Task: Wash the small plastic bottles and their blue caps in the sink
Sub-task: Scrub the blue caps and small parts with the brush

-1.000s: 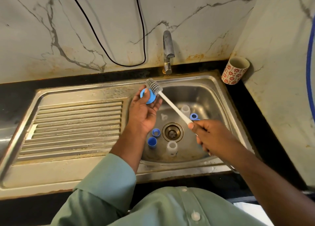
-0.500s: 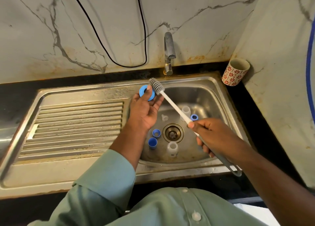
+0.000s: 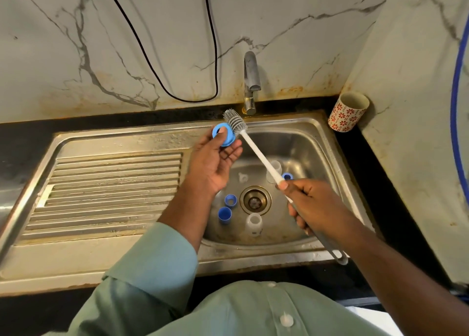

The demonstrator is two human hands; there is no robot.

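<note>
From the head camera, a black counter (image 3: 22, 143) carries a stainless steel sink (image 3: 327, 143) with a ribbed drainboard (image 3: 106, 191) to the left of its basin, rust staining the rims. White marble-patterned wall panels (image 3: 76, 31) stand behind and to the right, browned where they meet the counter; a black cable (image 3: 162, 82) loops down the back wall and a blue hose (image 3: 456, 102) runs along the right wall. A grey tap (image 3: 251, 79) rises at the back edge, and a cup with red flowers (image 3: 348, 112) leans in the right corner. The left hand (image 3: 215, 163) pinches a blue ring cap (image 3: 223, 134) over the basin's back left corner. The right hand (image 3: 317, 206) is curled round the handle of a bottle brush (image 3: 256, 150), whose grey bristle head touches the cap. In the basin, around the drain (image 3: 255, 200), lie two blue caps (image 3: 230, 200) (image 3: 224, 214) on the left, a small clear bottle (image 3: 254, 224) in front and another bottle (image 3: 274, 168) behind, partly crossed by the brush shaft. A further blue cap (image 3: 287, 175) shows only partly above the right thumb, and a small clear piece (image 3: 243, 178) near the drain is too faint to identify. The brush's end loop (image 3: 340, 257) juts out below the right wrist. Green shirt sleeves (image 3: 152, 267) fill the bottom edge.
</note>
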